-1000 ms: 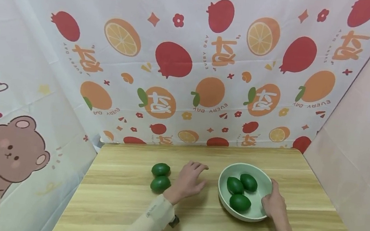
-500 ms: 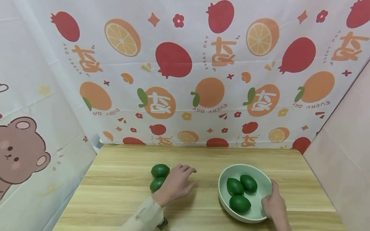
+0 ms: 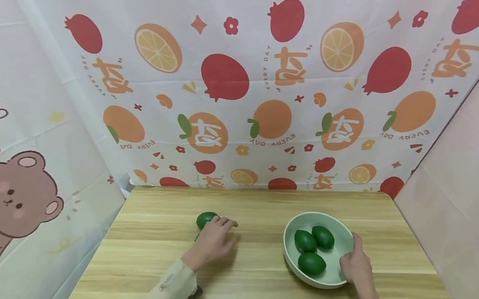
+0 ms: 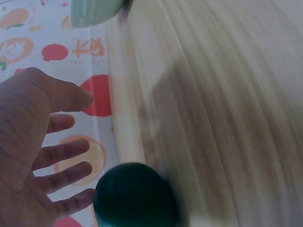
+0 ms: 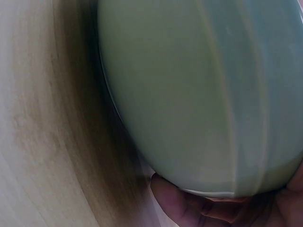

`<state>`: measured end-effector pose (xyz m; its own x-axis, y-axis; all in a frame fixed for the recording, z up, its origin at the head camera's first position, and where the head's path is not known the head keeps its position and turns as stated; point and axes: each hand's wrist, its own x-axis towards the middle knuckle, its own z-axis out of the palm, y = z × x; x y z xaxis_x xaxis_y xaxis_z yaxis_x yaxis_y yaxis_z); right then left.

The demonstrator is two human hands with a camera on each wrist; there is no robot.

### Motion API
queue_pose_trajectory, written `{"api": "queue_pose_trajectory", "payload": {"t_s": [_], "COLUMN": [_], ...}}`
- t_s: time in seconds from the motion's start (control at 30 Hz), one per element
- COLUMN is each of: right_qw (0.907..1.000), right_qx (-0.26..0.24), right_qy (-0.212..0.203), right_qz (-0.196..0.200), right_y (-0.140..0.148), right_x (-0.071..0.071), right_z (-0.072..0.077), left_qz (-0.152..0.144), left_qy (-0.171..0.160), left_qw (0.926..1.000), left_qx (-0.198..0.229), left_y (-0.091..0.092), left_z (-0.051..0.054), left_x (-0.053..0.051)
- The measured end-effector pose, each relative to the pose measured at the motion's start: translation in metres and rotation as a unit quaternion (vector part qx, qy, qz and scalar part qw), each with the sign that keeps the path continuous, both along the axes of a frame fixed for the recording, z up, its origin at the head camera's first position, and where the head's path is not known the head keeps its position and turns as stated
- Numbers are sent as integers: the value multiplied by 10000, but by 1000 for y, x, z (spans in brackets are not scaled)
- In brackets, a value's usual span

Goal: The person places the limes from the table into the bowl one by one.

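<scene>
Left hand brought over the loose pair; bowl kept gripped

Compared with the earlier head views, the left hand point(image 3: 208, 242) is now carried further left, out of the gap beside the bowl point(image 3: 334, 267) and in over the two loose green fruits. The far loose fruit point(image 3: 205, 220) is left mostly in view; the near loose fruit point(image 3: 198, 237) is now almost wholly covered, only a sliver being shown past the hand. No change is noted at the bowl: it is kept in the same place on the right of the worktop point(image 3: 248, 295), with three green fruits held inside, marked as the left one point(image 3: 305, 241), the far one point(image 3: 323, 237) and the near one point(image 3: 311, 263). The work is judged to be at the reach: neither loose fruit is seen to be lifted.

Fingers, left: held well apart and loosely extended in the left wrist view, thumb set away from the rest. Nothing is seen to be gripped. A green fruit is shown right by the little fingertip; whether it is touched, and which of the pair it is, cannot be told.

Fingers, right: the bowl's right edge is gripped by the right hand point(image 3: 357, 266), thumb placed inside the rim, fingers point(image 5: 170, 196) curled against the outer wall
</scene>
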<state>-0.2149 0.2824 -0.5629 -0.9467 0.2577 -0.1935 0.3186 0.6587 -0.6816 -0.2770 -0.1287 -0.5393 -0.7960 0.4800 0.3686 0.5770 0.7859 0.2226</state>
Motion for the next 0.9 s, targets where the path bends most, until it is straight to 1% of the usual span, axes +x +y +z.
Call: {"api": "queue_pose_trajectory", "payload": {"t_s": [0.27, 0.43, 0.63, 0.77, 0.9], "right_qw": [10000, 9999, 9999, 9999, 10000], "right_qx": [-42, -42, -66, -55, -47], "right_qy": [-7, 90, -14, -7, 14], "right_qz": [-65, -96, -110, -88, -70], "right_y": [-1, -3, -3, -3, -3], "right_x": [2, 1, 3, 2, 2], "right_z": [-3, -2, -3, -2, 0], "left_qz": [6, 105, 221, 330, 319], "left_qy": [-37, -23, -274, -394, -451], "left_qw": [10000, 9999, 9989, 9981, 9978], "left_qx": [-52, -133, -299, -350, -357], "left_y": [-14, -20, -29, -33, -35], "left_z": [-5, -5, -6, -7, -6], "left_x": [1, 1, 4, 5, 7]}}
